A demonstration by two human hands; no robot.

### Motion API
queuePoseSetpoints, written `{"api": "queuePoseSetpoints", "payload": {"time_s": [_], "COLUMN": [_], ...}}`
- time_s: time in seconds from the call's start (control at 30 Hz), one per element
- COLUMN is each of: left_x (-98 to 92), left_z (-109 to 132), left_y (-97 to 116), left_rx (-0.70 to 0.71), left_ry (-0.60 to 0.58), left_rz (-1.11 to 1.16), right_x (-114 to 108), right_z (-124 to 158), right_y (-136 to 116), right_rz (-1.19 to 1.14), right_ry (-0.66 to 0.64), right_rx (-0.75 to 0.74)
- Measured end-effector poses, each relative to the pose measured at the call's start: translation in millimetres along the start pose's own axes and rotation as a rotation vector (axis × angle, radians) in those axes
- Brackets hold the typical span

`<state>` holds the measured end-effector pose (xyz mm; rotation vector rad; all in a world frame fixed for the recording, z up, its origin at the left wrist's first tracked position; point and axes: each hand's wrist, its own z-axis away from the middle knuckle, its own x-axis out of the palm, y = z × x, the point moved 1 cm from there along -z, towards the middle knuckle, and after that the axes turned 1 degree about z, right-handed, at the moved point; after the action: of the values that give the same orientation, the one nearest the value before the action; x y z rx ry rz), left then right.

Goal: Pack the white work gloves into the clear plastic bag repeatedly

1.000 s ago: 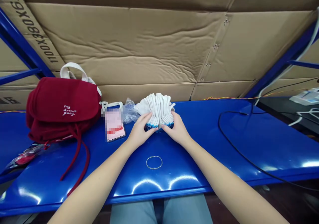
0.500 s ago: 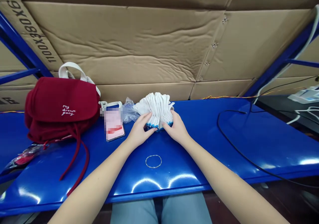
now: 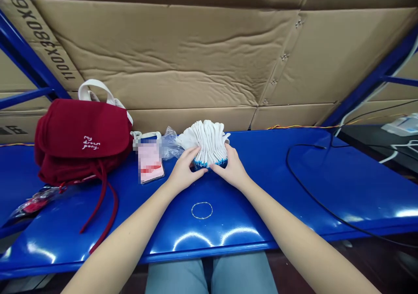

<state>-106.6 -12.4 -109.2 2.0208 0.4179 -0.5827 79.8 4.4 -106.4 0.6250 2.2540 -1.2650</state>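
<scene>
A bundle of white knit gloves (image 3: pixel 210 139) with blue-stitched cuffs stands on the blue table (image 3: pixel 261 176), its cuffs turned toward me. My left hand (image 3: pixel 187 168) grips the bundle from the left, fingers along its side and thumb at the cuffs. From the right, my right hand (image 3: pixel 232 167) closes on it the same way, the two thumbs nearly meeting in front. The far fingers of both hands are partly hidden by the gloves. Nearer to me lies a thin bracelet (image 3: pixel 202 203), laid out in a loop.
On the left sits a red backpack (image 3: pixel 85 130), its cords trailing over the table. Beside it are a partly blurred phone (image 3: pixel 151 163) and a clear plastic bag (image 3: pixel 170 143). A black cable (image 3: pixel 307 189) crosses the right side. Cardboard (image 3: pixel 183 54) stands behind.
The cuffs of the glove bundle are pressed closer together between my hands, and the gap in the middle has closed. The view has shifted slightly.
</scene>
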Motion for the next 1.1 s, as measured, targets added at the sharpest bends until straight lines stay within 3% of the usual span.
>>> {"api": "queuePoseSetpoints", "payload": {"time_s": [0.2,0.43,0.8,1.1], "left_x": [-0.1,-0.8,0.5,1.5], "left_z": [0,-1,2,4], "left_y": [0,-3,4,4], "left_rx": [-0.015,-0.022,0.059,0.091], "left_ry": [-0.003,-0.007,0.007,-0.029], "left_rz": [0.027,0.079,-0.150,-0.241], "right_x": [1,-6,-3,6], "right_z": [0,-5,5,5], "right_y": [-6,4,-15,-21], "right_rz": [0.030,0.075,0.285,0.356], "right_ry": [0.039,-0.036,0.058,0.110], "right_rx": [0.036,0.040,-0.072,-0.058]}}
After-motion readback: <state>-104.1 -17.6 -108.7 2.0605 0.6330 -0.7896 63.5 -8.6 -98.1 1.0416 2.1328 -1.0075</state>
